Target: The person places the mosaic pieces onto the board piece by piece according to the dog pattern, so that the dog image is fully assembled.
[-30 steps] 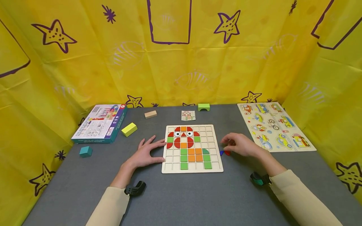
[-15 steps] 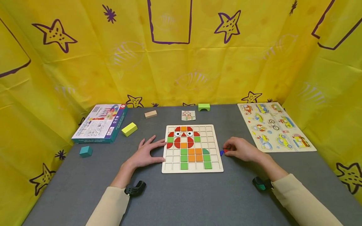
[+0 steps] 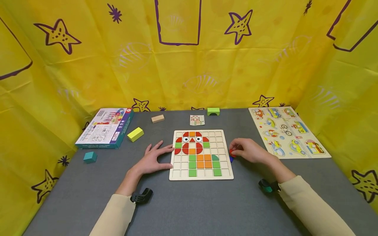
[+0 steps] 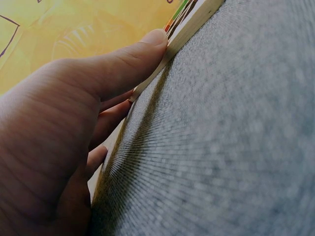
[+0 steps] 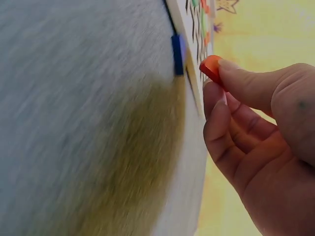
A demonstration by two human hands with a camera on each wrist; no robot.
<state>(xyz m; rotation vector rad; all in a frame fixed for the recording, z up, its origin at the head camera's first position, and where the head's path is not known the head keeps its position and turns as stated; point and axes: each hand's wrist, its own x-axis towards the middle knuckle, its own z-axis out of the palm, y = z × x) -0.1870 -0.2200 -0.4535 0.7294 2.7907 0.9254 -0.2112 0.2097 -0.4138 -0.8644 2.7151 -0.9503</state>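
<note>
My right hand (image 3: 248, 150) pinches a small red mosaic tile (image 5: 210, 68) between thumb and fingertips, lifted beside the board's right edge. Below it a blue tile (image 5: 178, 55) lies on the table against that edge. The wooden grid board (image 3: 220, 140) lies flat and bears red, orange and green tiles plus two round eye tiles, arranged as a figure with a round head. At the board's left edge my left hand (image 3: 152, 160) rests with fingers spread, thumb tip and index fingertip touching the rim. The left wrist view shows the thumb (image 4: 133, 59) on the board's side.
Behind the board lie a small picture card (image 3: 197, 120) and a green arch block (image 3: 213, 111). To the left are a boxed game (image 3: 103, 127), a teal block (image 3: 90, 157), a yellow block (image 3: 135, 134) and a plain wooden block (image 3: 157, 119). A vehicle puzzle board (image 3: 287, 132) lies right.
My right hand has taken hold of the red tile from the table and moved it slightly left and up, towards the board. My left hand has stayed at the board's edge.
</note>
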